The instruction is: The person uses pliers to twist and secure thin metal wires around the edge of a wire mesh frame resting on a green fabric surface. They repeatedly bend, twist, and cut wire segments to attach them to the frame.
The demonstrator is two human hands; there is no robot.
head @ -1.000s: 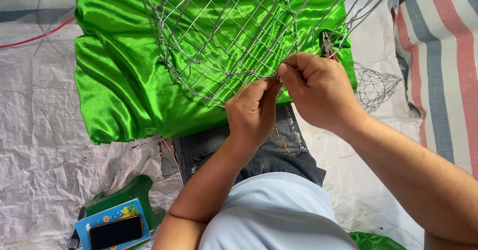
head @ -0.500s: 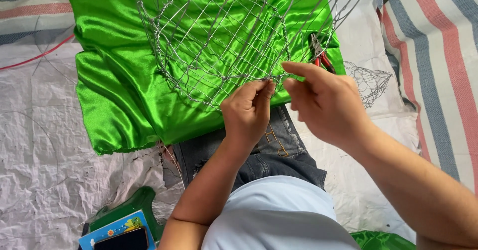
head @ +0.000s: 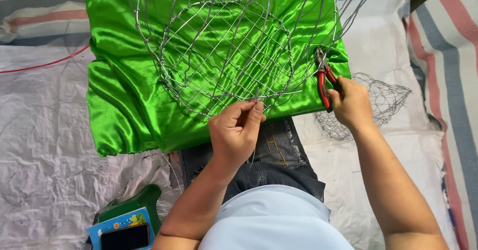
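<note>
Two hands busy: left hand [head: 235, 130] pinches wire end at lower rim of wire basket [head: 226, 56], frame centre, over green satin [head: 119, 95]; right hand [head: 351, 103] grips red pliers [head: 324, 78], centre right. Advice: keep wire taut, twist snugly

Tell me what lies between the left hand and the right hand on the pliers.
In the head view, the lower edge of the wire frame and the green satin cloth under it span the stretch between the left hand and right hand, which grasps the red-handled pliers.
</note>
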